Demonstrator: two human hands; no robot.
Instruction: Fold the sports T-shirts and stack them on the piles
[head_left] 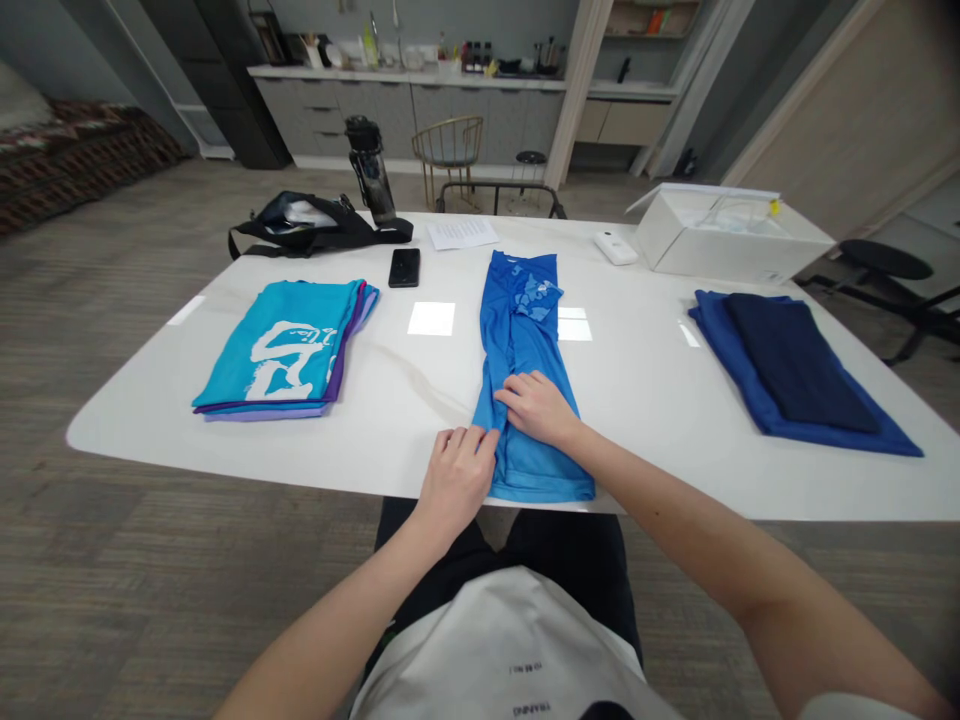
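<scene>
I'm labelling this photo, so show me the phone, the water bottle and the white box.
Phone (405, 268): head view, its dark screen.
Water bottle (374, 178): head view, its dark body.
White box (700, 249): head view, its front side.

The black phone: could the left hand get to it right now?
Probably yes: the phone lies beyond the left hand, with only bare tabletop between them.

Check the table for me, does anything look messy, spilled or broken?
I see no spill or damage. The stack of clothes on the left is slightly uneven, with purple and lilac edges poking out. The blue garment in the middle is creased, and the black bag gapes open.
</scene>
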